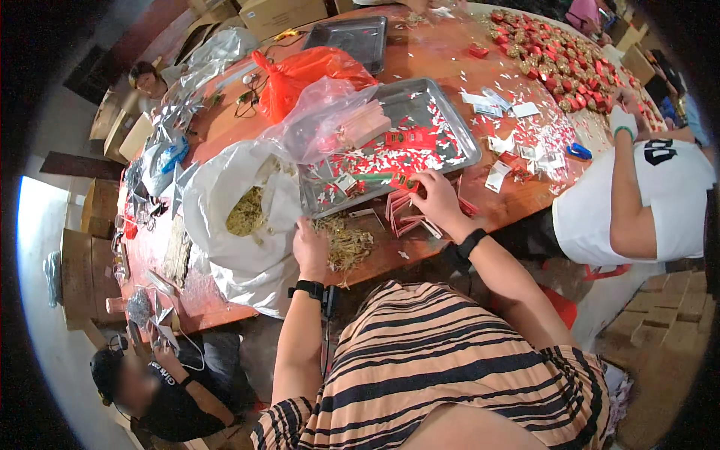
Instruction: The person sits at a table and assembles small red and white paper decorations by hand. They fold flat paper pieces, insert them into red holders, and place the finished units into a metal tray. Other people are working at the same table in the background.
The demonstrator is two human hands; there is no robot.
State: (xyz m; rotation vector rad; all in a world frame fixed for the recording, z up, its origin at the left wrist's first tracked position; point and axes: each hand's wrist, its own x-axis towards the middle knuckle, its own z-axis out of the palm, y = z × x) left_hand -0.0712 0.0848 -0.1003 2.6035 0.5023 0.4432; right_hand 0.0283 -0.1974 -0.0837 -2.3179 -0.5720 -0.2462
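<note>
My left hand (310, 246) rests on the table edge, fingers curled into a loose pile of dry yellowish strands (346, 244). My right hand (436, 199) reaches to the near rim of a metal tray (465, 135), pinching a small red packet from a stack of flat red packets (409, 214) lying below it. The tray holds red and white paper scraps. A clear plastic bag (330, 120) with pinkish packs lies over the tray's left part. A white sack (232, 247) full of the same dry strands stands open to the left.
An orange plastic bag (300, 71) and a second metal tray (349, 37) sit farther back. Several red and gold wrapped pieces (562, 60) cover the far right. A person in a white shirt (652, 202) works at right; another person (150, 382) sits at lower left.
</note>
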